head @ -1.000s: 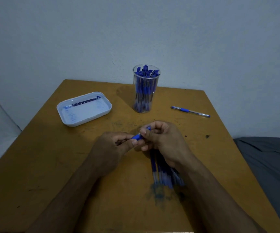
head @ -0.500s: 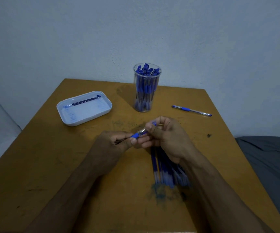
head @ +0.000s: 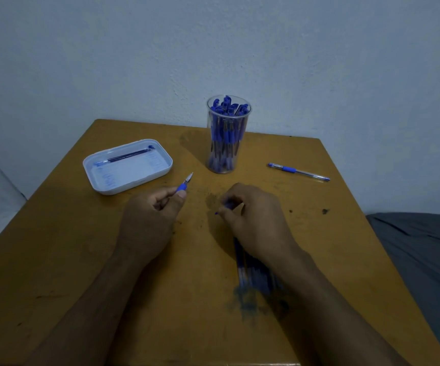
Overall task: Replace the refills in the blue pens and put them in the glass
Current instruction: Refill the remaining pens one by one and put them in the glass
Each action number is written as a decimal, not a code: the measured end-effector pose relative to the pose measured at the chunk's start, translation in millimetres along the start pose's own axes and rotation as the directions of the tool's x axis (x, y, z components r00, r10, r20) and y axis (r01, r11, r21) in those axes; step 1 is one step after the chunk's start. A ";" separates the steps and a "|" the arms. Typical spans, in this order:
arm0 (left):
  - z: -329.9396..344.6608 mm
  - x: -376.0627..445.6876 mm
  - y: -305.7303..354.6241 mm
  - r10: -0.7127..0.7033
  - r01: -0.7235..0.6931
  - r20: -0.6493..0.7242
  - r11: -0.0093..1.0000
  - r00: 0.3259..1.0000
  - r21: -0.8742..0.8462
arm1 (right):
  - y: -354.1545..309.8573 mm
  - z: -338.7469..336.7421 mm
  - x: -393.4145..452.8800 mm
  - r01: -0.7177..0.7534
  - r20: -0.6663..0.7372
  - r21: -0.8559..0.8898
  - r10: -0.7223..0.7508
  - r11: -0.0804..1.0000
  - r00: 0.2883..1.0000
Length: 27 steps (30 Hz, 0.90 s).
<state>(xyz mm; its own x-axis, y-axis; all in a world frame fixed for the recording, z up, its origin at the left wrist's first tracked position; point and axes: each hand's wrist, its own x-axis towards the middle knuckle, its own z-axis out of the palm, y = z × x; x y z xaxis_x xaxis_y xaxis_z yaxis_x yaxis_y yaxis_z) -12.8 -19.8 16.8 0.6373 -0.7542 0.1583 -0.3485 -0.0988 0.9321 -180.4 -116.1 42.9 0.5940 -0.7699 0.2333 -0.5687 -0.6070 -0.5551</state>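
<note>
- Both hands had separated since half a second earlier: then they met over the middle of the worktop (head: 81, 260) on one pen; now we held them apart, the left hand (head: 150, 223) swung toward the white tray (head: 166, 167), the right hand (head: 253, 220) dropped low toward the worktop.
- We read the split as the pen coming apart: the front section (head: 186, 184), blue sleeve and metal tip, stayed with the left; a small blue piece (head: 225, 206) stayed with the right. Blur kept us from naming that piece.
- Left grip: clenched, thumb and forefinger pinching the blue sleeve, tip pointing up and away toward the gap between the tray and the glass (head: 228, 133). How much pen ran back inside the fist, we could not tell.
- Right grip: fingers curled, pinching the blue piece at the fingertips, just above the worktop.
- Under the right wrist lay a bundle of blue refills (head: 248, 268), partly hidden by the forearm, close to the right grip.
- Glass stood upright at the far edge, packed with blue pens, well apart from both hands.
- One spent-looking refill (head: 130, 155) lay in the tray; a lone pen (head: 298, 171) lay right of the glass.
- Our judgement: the refill swap on this pen was mid-step, with reassembly and the drop into the glass still to come.
</note>
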 end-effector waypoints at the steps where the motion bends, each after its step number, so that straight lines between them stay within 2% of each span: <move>1: 0.5 -0.5 -0.4 0.015 -0.015 0.005 1.000 1.000 0.017 | -2.8 3.8 -1.1 0.032 0.019 -0.091 -0.030 0.995 0.999; 6: 2.5 -2.3 -3.6 0.130 -0.132 0.041 0.990 0.991 0.056 | -18.5 7.2 -6.5 0.125 0.137 -0.331 -0.083 0.935 0.987; 12: 3.1 -2.3 -8.3 0.177 -0.182 0.061 0.981 0.982 0.075 | -24.3 5.6 -5.5 0.129 0.212 -0.404 -0.045 0.906 0.976; 15: 4.2 -1.8 -10.1 0.202 -0.209 0.071 0.972 0.977 0.106 | -18.7 7.1 -2.3 0.124 0.220 -0.382 -0.040 0.916 0.975; 17: 3.6 -1.5 -10.2 0.218 -0.227 0.083 0.965 0.973 0.129 | -10.2 7.1 -0.1 0.121 0.141 -0.333 -0.078 0.935 0.987; 18: 3.4 -1.8 -9.8 0.226 -0.237 0.095 0.962 0.970 0.133 | -6.4 6.0 1.0 0.107 0.059 -0.286 -0.094 0.952 0.994; 20: 3.7 -3.5 -9.2 0.243 -0.261 0.139 0.956 0.960 0.135 | -1.5 0.2 2.9 0.013 -0.092 -0.039 -0.016 0.999 0.996; 21: 4.2 -4.5 -9.1 0.256 -0.279 0.164 0.950 0.953 0.143 | -0.8 -3.3 3.9 -0.053 -0.094 0.108 0.063 0.993 0.994; 22: 5.1 -5.3 -9.2 0.271 -0.300 0.185 0.941 0.944 0.153 | -0.3 -5.7 4.3 -0.120 -0.046 0.221 0.134 0.968 0.990; 24: 7.0 -6.6 -9.3 0.303 -0.342 0.217 0.923 0.928 0.175 | -1.2 -8.1 4.0 -0.232 0.094 0.334 0.212 0.913 0.973; 27: 8.9 -7.1 -10.5 0.336 -0.384 0.237 0.902 0.912 0.197 | -2.9 -6.3 1.5 -0.291 0.200 0.426 0.225 0.857 0.954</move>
<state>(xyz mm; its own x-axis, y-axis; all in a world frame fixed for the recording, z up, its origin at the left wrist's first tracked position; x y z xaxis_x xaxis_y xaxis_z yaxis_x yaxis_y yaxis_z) -19.8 -19.2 3.0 0.3011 -0.8745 0.3802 -0.6943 0.0723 0.7160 -181.4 -116.8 49.9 0.5523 -0.8313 -0.0621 -0.4180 -0.2118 -0.8834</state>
